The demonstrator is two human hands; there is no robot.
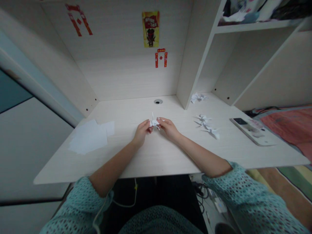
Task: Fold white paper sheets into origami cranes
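Note:
A small white folded paper figure (154, 122), shaped like a crane, is pinched between both my hands just above the pale desk (158, 152). My left hand (141, 131) grips its left side with closed fingers. My right hand (168, 127) grips its right side, fingertips pressed together on the paper. One thin point of the figure sticks upward. Both forearms reach in from teal knit sleeves.
Loose white paper sheets (89, 136) lie at the left of the desk. Finished paper cranes (207, 125) sit to the right, one more crane (198, 97) by the shelf divider. A phone (252, 130) lies at the far right. A cable hole (158, 101) is at the back.

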